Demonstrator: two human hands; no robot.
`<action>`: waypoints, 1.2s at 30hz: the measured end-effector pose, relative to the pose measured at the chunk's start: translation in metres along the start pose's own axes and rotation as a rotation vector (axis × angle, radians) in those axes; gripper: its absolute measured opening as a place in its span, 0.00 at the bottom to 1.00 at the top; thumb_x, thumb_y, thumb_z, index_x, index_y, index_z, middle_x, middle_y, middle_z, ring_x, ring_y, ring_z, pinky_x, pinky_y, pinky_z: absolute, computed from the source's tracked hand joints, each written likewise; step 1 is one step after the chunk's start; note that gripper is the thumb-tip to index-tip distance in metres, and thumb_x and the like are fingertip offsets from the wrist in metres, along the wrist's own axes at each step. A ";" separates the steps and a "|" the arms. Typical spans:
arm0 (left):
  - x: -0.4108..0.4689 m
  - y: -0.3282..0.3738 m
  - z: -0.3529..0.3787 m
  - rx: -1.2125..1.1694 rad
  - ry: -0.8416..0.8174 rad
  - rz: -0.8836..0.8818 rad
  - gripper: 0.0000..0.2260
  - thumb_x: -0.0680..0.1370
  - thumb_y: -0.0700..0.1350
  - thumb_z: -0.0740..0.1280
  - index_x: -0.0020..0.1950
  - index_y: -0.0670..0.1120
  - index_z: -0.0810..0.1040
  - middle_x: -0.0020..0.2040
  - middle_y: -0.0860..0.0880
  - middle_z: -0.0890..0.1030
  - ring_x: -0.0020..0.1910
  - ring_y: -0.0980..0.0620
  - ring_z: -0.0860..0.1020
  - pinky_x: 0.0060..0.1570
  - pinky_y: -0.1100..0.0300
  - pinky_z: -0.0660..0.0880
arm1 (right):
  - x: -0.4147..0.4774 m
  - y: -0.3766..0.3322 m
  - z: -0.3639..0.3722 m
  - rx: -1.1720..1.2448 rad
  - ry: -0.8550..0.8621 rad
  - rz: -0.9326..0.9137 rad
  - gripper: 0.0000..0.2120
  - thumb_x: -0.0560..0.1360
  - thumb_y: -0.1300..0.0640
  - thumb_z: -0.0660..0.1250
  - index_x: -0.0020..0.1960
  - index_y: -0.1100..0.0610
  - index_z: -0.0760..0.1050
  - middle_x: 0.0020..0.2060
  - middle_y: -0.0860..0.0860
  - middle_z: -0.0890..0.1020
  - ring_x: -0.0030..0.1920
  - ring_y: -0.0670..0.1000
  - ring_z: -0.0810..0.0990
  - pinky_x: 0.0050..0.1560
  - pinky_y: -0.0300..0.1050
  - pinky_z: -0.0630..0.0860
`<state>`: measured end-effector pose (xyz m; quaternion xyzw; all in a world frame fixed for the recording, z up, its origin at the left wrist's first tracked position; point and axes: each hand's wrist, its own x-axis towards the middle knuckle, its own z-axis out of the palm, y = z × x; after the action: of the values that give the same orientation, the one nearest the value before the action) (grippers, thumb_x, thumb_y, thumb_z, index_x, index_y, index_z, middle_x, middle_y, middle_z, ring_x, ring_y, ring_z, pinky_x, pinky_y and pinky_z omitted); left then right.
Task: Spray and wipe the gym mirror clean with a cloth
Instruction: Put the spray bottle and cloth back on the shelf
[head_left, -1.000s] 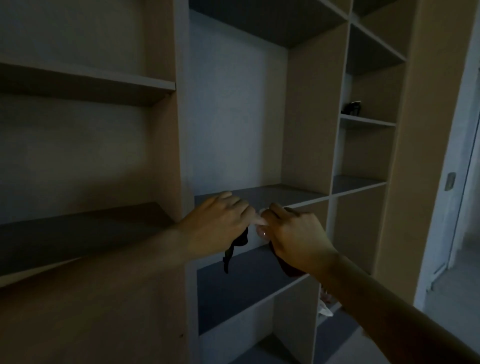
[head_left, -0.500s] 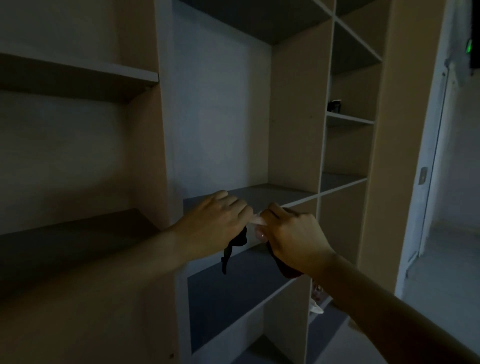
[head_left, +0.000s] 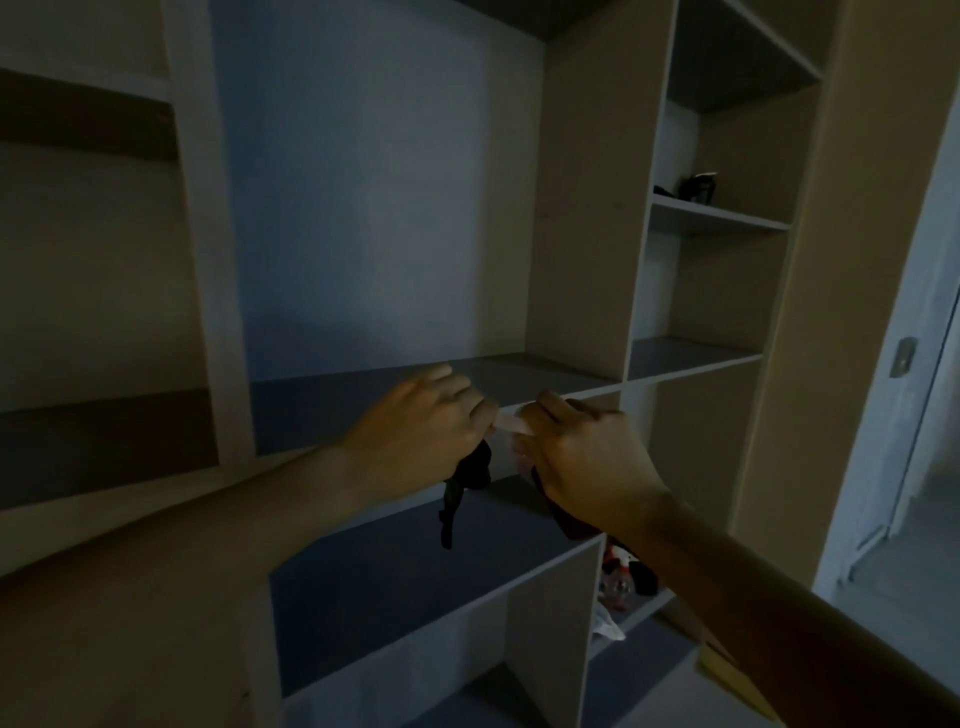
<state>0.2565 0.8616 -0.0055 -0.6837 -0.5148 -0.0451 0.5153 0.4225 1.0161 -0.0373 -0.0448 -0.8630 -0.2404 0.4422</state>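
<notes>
Both hands are up together at the front edge of the middle shelf, knuckles toward the camera, and neither is free. The left hand is curled tight, and a dark cloth dangles straight down out of the bottom of its fist, the tail hanging in front of the shelf below. The right hand sits just beside it, also curled, with more dark fabric bunched under its palm; in this dim light there's no telling whether that's the same piece. Between the two hands runs a short pale strip, pinched at each end by the fingertips, its long axis lying left to right along the shelf edge. So the cloth is at the hands, hanging below them, and the left hand has the clearer hold of it. No mirror shows anywhere, only open shelving and a doorway off to the right. Low on the right, something red and white stands in a bottom compartment, too blurred to name. By my read the wiping hasn't begun; the hands look busy with that strip first.
</notes>
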 end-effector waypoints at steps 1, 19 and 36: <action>0.009 0.006 0.004 0.023 -0.006 -0.001 0.03 0.73 0.36 0.74 0.42 0.42 0.82 0.35 0.47 0.79 0.35 0.48 0.76 0.42 0.56 0.71 | -0.004 0.011 0.000 0.012 0.004 -0.002 0.11 0.73 0.56 0.78 0.51 0.59 0.81 0.45 0.54 0.82 0.30 0.53 0.79 0.23 0.47 0.75; 0.178 0.004 0.158 -0.316 0.143 -0.322 0.11 0.83 0.51 0.68 0.51 0.45 0.84 0.41 0.48 0.85 0.37 0.48 0.82 0.38 0.61 0.71 | -0.039 0.211 0.057 0.057 0.023 0.407 0.04 0.81 0.52 0.64 0.50 0.53 0.75 0.39 0.46 0.75 0.31 0.46 0.75 0.29 0.37 0.67; 0.255 -0.047 0.288 -1.513 -0.208 -1.463 0.29 0.62 0.54 0.84 0.57 0.40 0.86 0.53 0.40 0.87 0.53 0.43 0.85 0.50 0.53 0.81 | 0.043 0.466 0.225 0.260 -0.219 1.079 0.21 0.84 0.40 0.59 0.53 0.57 0.78 0.45 0.53 0.82 0.46 0.52 0.81 0.51 0.49 0.76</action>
<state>0.2053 1.2430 0.0426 -0.3504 -0.6809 -0.5949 -0.2444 0.3652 1.5224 0.0599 -0.4494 -0.7811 0.1340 0.4123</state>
